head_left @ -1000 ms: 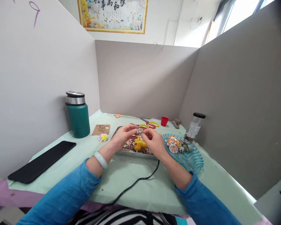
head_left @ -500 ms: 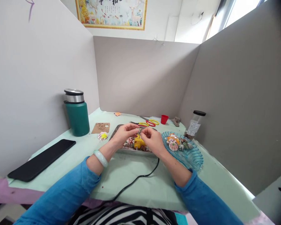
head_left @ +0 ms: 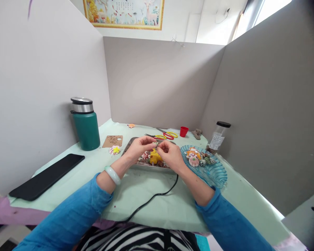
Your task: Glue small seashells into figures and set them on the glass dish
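My left hand point(head_left: 139, 148) and my right hand point(head_left: 169, 153) meet above a metal tray point(head_left: 128, 148), fingers pinched together on a small shell point(head_left: 155, 144) held between them. Under the hands a yellow glue gun point(head_left: 155, 157) rests in the tray among small painted shells, its black cord point(head_left: 151, 198) running toward me. A pale bangle point(head_left: 112, 175) sits on my left wrist. Both sleeves are blue.
A blue glass dish point(head_left: 211, 172) of painted shells lies right of the tray. Scissors point(head_left: 165, 135), a red cup point(head_left: 183, 131) and a jar point(head_left: 218, 138) stand behind. A green flask point(head_left: 85, 123), brown card point(head_left: 112, 141), decorated shell point(head_left: 114, 150) and black phone point(head_left: 47, 176) are on the left. Grey partitions wall the table.
Both hands have drawn slightly closer together over the tray, still pinching the small piece. The view has tilted down a little.
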`<state>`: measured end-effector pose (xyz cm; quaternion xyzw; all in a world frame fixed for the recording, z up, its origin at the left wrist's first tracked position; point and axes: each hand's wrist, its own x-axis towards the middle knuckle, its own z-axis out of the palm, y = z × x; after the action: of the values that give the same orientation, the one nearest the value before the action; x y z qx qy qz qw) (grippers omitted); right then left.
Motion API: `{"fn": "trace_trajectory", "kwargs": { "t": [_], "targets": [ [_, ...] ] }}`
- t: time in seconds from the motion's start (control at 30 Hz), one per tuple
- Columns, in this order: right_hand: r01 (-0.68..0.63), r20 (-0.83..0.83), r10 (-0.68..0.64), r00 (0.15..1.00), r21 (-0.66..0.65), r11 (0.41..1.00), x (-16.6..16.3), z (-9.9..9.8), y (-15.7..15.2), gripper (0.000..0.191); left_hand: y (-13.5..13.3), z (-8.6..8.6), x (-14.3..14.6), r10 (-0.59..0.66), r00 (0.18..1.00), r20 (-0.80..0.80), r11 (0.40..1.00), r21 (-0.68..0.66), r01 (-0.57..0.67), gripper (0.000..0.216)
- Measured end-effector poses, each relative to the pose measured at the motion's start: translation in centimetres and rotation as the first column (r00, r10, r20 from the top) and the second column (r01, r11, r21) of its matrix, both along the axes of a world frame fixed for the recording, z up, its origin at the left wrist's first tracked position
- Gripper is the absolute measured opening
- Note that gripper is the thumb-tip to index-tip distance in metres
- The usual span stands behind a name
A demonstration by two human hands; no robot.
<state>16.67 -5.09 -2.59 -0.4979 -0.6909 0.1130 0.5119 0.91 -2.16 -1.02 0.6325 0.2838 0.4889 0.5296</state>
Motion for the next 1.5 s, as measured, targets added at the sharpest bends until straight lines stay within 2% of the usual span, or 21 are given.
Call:
{"fn": "trace_trajectory", "kwargs": {
  "t": [0.27, 0.67, 0.93, 1.13, 1.27, 1.37, 1.5],
  "targets": [
    [-0.027, 0.102, 0.02, 0.995, 0.064, 0.998, 0.0, -0.2, -0.1, 0.013, 0.2, 0.0, -0.1, 0.004, 1.0, -0.02, 1.0, 0.019, -0.004, 0.029],
    [-0.017, 0.084, 0.013, 0.996, 0.048, 0.999, 0.1, -0.2, -0.1, 0.015, 0.6, -0.5, -0.1, 0.002, 1.0, -0.023, 0.999, 0.046, -0.001, 0.029],
    [0.03, 0.079, -0.04, 0.996, 0.129, 0.991, 0.1, 0.2, -0.5, 0.021, 0.9, -0.6, -0.2, -0.044, 0.997, 0.068, 0.997, -0.067, 0.049, 0.031],
    [0.101, -0.084, -0.092, 0.992, 0.099, 0.99, 0.6, 0.3, -0.2, 0.019, 0.9, -0.4, -0.4, -0.113, 0.974, 0.198, 0.978, -0.15, 0.144, 0.029],
    [-0.01, -0.151, 0.018, 0.988, 0.056, 0.998, 0.6, 0.4, 0.0, 0.023, 0.8, -0.3, -0.5, -0.16, 0.962, 0.224, 0.971, -0.137, 0.193, 0.028],
    [-0.111, -0.108, 0.116, 0.987, 0.051, 0.993, 0.5, 0.3, 0.0, 0.031, 0.9, -0.5, -0.5, -0.187, 0.955, 0.229, 0.968, -0.123, 0.219, 0.027],
    [-0.144, -0.062, 0.147, 0.987, 0.051, 0.988, 0.5, 0.3, 0.0, 0.03, 0.9, -0.6, -0.4, -0.222, 0.95, 0.218, 0.963, -0.105, 0.249, 0.03]
  ]
}}
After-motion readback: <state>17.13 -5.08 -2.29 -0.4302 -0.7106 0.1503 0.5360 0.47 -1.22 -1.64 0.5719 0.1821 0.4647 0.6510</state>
